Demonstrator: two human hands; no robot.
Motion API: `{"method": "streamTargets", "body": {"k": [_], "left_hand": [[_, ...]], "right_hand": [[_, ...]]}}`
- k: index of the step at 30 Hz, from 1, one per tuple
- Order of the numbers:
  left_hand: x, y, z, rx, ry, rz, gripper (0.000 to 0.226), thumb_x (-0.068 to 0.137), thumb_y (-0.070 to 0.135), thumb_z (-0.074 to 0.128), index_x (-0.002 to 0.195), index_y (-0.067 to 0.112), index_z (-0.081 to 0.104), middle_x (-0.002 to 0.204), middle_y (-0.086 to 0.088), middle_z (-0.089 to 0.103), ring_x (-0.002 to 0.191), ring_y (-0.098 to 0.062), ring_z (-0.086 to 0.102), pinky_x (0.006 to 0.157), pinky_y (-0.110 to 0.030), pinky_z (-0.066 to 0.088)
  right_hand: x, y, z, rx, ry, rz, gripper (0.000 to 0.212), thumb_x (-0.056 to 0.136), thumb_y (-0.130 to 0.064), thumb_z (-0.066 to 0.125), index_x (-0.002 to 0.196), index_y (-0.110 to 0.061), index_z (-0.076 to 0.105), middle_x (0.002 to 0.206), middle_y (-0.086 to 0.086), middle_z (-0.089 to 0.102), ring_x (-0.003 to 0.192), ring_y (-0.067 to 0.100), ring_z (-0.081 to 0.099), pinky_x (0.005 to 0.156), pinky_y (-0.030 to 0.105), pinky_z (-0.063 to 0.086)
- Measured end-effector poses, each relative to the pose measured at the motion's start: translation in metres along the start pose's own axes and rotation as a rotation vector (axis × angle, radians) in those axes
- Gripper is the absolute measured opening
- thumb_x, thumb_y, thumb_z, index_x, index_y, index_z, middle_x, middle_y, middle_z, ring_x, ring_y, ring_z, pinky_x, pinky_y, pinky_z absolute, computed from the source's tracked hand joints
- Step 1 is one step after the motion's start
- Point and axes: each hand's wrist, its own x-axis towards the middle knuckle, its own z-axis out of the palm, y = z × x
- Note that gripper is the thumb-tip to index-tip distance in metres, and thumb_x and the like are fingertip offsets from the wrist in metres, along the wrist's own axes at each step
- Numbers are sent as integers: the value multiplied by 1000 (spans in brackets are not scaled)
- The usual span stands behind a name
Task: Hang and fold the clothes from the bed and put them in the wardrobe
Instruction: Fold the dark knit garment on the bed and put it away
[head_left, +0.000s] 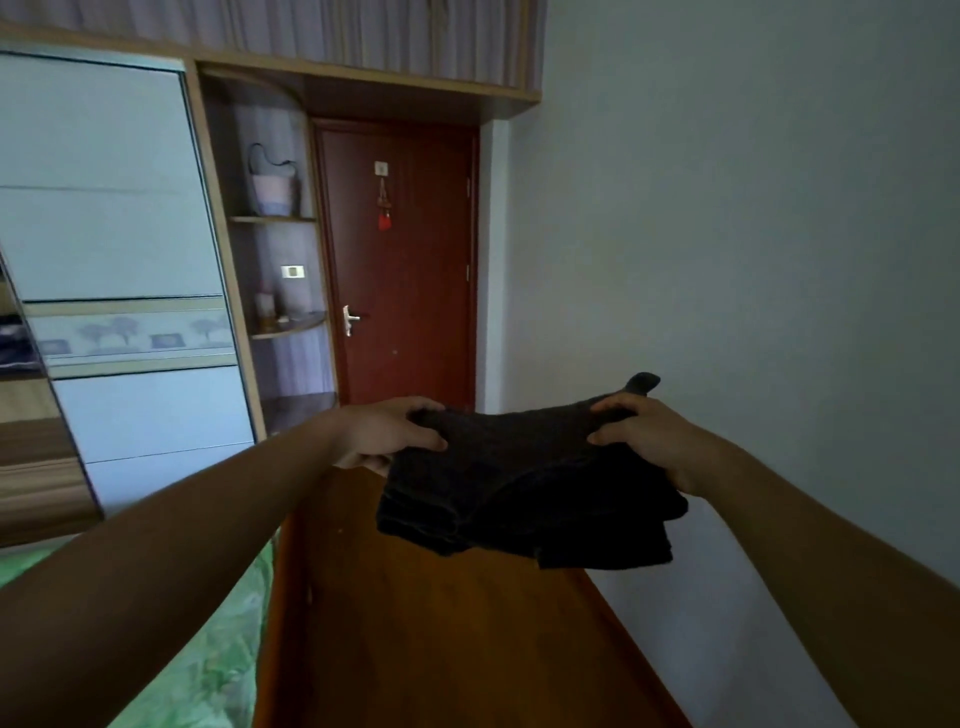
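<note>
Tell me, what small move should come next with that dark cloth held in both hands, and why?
Probably turn left and carry the dark garment toward the wardrobe. It already looks folded into a bundle, the left hand and right hand each grip one end, it hangs in the air, and the wardrobe stands to the left.

Clear air under and ahead of left hand and right hand above the wooden surface, dark garment filling the gap between them; wall near right of right hand, bed below-left of left hand, closed door well ahead, wardrobe far left.
</note>
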Motion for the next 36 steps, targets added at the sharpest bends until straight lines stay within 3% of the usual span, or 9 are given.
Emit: {"method": "streamTargets", "body": {"k": [7, 17, 20, 23, 26, 29, 34, 36], "left_hand": [[113, 1, -44, -23, 156, -78, 53, 86, 24, 76, 131, 38, 51, 127, -3, 61, 111, -25, 67, 87, -45, 59], [243, 6, -109, -126, 362, -184, 37, 86, 22, 74, 115, 40, 59, 120, -2, 64, 102, -22, 69, 68, -31, 60], [274, -4, -143, -149, 436, -205, 39, 85, 21, 75, 115, 41, 60, 119, -3, 66, 102, -24, 70, 77, -39, 62], [309, -17, -179, -147, 498, -214, 50, 85, 20, 75, 129, 33, 54, 124, -7, 64, 107, -28, 68, 89, -49, 59], [348, -36, -222, -153, 529, -240, 48, 87, 19, 74, 129, 31, 54, 123, -7, 65, 104, -28, 70, 82, -48, 61], [389, -57, -276, -166, 560, -245, 45, 88, 17, 73, 128, 31, 56, 122, -8, 65, 105, -29, 69, 82, -48, 61], [453, -81, -373, -188, 614, -278, 47, 89, 17, 73, 130, 31, 55, 122, -8, 63, 104, -28, 69, 81, -46, 61], [474, -90, -410, -201, 640, -294, 48, 88, 18, 74, 129, 32, 55, 122, -8, 63, 103, -28, 69, 77, -44, 62]], "right_hand": [[178, 1, 3, -22, -136, -109, 34, 81, -10, 78, 108, -26, 67, 112, 11, 63, 97, 28, 67, 86, 39, 57], [414, -42, 22, -114, -383, -186, 32, 79, -17, 78, 105, -32, 68, 117, 8, 61, 102, 28, 64, 94, 45, 55], [471, -55, 46, -139, -441, -212, 30, 80, -20, 78, 105, -33, 67, 118, 6, 58, 103, 28, 61, 92, 44, 55], [532, -68, 77, -142, -472, -266, 29, 81, -20, 77, 105, -33, 67, 125, 5, 56, 104, 25, 58, 84, 38, 53], [596, -82, 118, -142, -498, -296, 27, 81, -19, 77, 104, -31, 68, 133, 1, 53, 109, 28, 59, 85, 38, 53], [663, -100, 163, -155, -513, -305, 27, 81, -19, 77, 103, -32, 68, 119, 5, 58, 98, 25, 61, 75, 35, 52], [772, -142, 237, -184, -524, -327, 28, 77, -24, 78, 99, -38, 68, 125, 6, 50, 105, 28, 56, 80, 35, 48], [811, -160, 265, -163, -555, -348, 28, 78, -22, 78, 99, -36, 67, 118, 3, 55, 98, 23, 58, 71, 31, 46]]}}
